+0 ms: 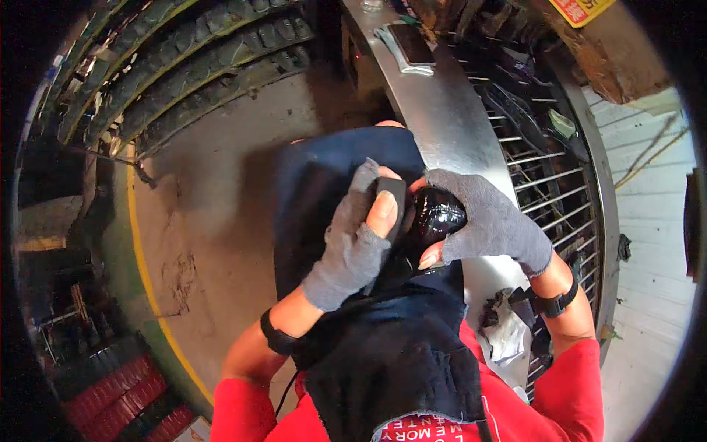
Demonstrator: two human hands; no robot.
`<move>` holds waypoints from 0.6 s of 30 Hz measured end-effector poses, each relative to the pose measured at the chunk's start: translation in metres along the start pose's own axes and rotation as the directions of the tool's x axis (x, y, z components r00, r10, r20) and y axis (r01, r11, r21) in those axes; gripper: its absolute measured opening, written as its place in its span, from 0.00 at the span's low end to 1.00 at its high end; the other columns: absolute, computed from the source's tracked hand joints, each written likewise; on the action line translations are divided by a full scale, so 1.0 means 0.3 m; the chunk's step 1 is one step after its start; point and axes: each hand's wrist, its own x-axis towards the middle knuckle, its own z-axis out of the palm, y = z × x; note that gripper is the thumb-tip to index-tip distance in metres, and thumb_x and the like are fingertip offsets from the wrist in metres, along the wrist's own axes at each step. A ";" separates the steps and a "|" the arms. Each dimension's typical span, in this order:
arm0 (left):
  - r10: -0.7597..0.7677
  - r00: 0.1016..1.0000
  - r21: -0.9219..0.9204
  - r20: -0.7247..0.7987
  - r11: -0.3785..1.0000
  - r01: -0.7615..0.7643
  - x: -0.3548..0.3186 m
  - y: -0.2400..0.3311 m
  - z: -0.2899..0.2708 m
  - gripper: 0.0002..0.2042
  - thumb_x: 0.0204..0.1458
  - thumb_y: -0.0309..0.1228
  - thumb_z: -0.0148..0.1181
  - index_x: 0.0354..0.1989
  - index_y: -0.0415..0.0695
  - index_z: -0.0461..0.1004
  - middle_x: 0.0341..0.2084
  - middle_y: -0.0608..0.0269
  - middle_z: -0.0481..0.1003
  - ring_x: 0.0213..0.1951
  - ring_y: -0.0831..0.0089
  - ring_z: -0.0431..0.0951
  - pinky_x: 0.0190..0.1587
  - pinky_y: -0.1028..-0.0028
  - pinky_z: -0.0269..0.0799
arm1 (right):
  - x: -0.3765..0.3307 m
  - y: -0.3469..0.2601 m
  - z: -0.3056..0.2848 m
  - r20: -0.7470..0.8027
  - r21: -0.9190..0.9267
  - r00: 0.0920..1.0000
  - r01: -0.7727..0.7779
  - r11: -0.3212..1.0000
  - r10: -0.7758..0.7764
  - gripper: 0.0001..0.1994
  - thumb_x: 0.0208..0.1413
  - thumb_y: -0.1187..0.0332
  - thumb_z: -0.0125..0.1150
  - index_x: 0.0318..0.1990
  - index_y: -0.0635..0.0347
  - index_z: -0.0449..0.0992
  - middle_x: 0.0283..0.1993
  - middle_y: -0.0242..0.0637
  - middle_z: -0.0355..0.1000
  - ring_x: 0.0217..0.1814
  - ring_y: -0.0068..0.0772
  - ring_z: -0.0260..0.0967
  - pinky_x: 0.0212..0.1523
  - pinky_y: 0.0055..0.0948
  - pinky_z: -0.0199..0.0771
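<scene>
Over my lap, both my hands hold what looks like a black shoe [440, 215] with a glossy, rounded end. My right hand [490, 225], in a grey fingerless glove, wraps round that shiny end, thumb at its near side. In a matching glove, my left hand [346, 243] is closed on a matte dark grey flat piece [395, 190] beside it, thumb pressed on its face. I cannot tell whether this piece is the shoe's sole or separate. Dark blue cloth [317, 177] lies beneath my hands, over my legs.
To my right runs a metal bench [442, 103] beside a rack of metal bars [545, 158]. A phone [411, 44] rests on a cloth at the bench's far end. Crumpled scraps [507, 328] lie by my right elbow. Shelves of dark shoe-shaped items [213, 55] stand far left.
</scene>
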 end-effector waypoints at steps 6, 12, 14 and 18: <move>0.102 0.989 0.013 -0.103 0.995 -0.102 -0.055 0.028 0.005 0.26 0.69 0.50 0.41 0.56 0.37 0.69 0.44 0.52 0.73 0.45 0.58 0.75 0.52 0.63 0.70 | 0.012 -0.122 0.049 -0.053 -0.104 0.999 -0.012 0.995 0.006 0.36 0.36 0.44 0.84 0.48 0.59 0.78 0.38 0.50 0.79 0.42 0.56 0.81 0.41 0.41 0.78; 0.088 0.995 0.103 0.042 0.990 -0.092 -0.105 0.097 -0.044 0.34 0.64 0.60 0.47 0.58 0.37 0.66 0.47 0.49 0.71 0.44 0.55 0.75 0.52 0.61 0.70 | -0.008 -0.197 0.057 0.056 -0.393 0.995 0.099 0.914 -0.083 0.40 0.41 0.36 0.76 0.54 0.57 0.75 0.39 0.47 0.78 0.39 0.55 0.80 0.37 0.48 0.78; 0.155 0.974 0.105 0.165 0.979 -0.174 -0.112 0.098 -0.085 0.33 0.64 0.59 0.49 0.59 0.36 0.65 0.49 0.48 0.71 0.45 0.55 0.75 0.54 0.61 0.70 | -0.046 -0.194 0.071 0.075 -0.359 0.994 0.100 0.928 -0.078 0.41 0.39 0.36 0.76 0.54 0.58 0.74 0.43 0.48 0.78 0.42 0.56 0.79 0.39 0.48 0.78; 0.112 0.954 -0.103 0.277 0.991 -0.086 -0.110 0.125 -0.111 0.26 0.66 0.50 0.54 0.53 0.35 0.72 0.42 0.50 0.75 0.44 0.57 0.77 0.57 0.61 0.69 | -0.154 -0.194 0.104 0.011 -0.290 0.997 0.076 0.954 -0.076 0.44 0.38 0.35 0.76 0.55 0.62 0.73 0.51 0.50 0.76 0.50 0.59 0.78 0.47 0.48 0.79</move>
